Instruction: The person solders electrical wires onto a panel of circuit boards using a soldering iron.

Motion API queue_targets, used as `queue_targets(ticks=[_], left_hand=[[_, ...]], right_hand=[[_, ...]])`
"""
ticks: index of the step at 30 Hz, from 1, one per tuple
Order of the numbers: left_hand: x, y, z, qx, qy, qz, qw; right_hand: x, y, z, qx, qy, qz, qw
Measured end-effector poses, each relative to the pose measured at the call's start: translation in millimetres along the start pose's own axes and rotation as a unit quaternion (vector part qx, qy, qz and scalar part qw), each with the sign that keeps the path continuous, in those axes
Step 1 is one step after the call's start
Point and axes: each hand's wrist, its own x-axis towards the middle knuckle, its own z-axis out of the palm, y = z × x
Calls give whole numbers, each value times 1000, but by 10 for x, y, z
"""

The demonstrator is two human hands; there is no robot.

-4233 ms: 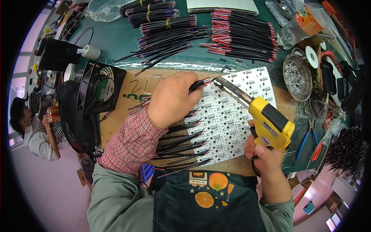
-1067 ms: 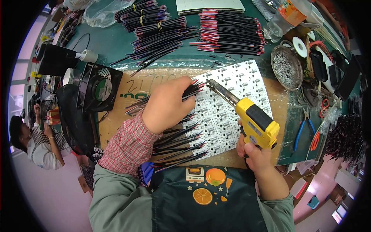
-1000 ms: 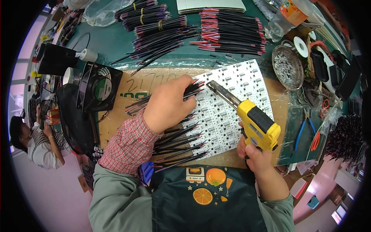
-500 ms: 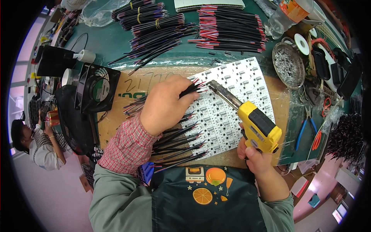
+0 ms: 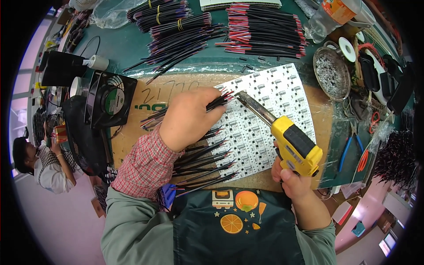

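1 circuit-board sheet (image 5: 251, 137) lies between the hands (image 5: 187, 117), beneath the soldering gun (image 5: 295, 145).

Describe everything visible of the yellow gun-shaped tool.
The yellow gun-shaped tool has a plastic-looking body, black inset panel and dark-stained metal barrel. Gripped by the right hand, it slants up and left over the white printed circuit sheet. Its tip sits near the black red-ended wires in the left hand; contact is unclear.

I watched from head height.
My wide view faced down, close above the flat white circuit-board panel (image 5: 260, 132).
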Motion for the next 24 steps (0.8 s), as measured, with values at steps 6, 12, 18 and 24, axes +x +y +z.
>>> queue_targets(ticks=[6, 12, 18, 24], left_hand=[[9, -14, 13, 34, 12, 22, 999], [8, 1, 17, 42, 7, 7, 999], [16, -18, 27, 46, 19, 19, 999], [16, -24, 46, 33, 30, 13, 999]], right_hand=[[-4, 15, -28, -23, -14, 2, 1000], [-6, 24, -39, -52, -28, -6, 998], [-17, 33, -57, -33, -35, -4, 999], [9, 12, -29, -49, -24, -2, 999]])
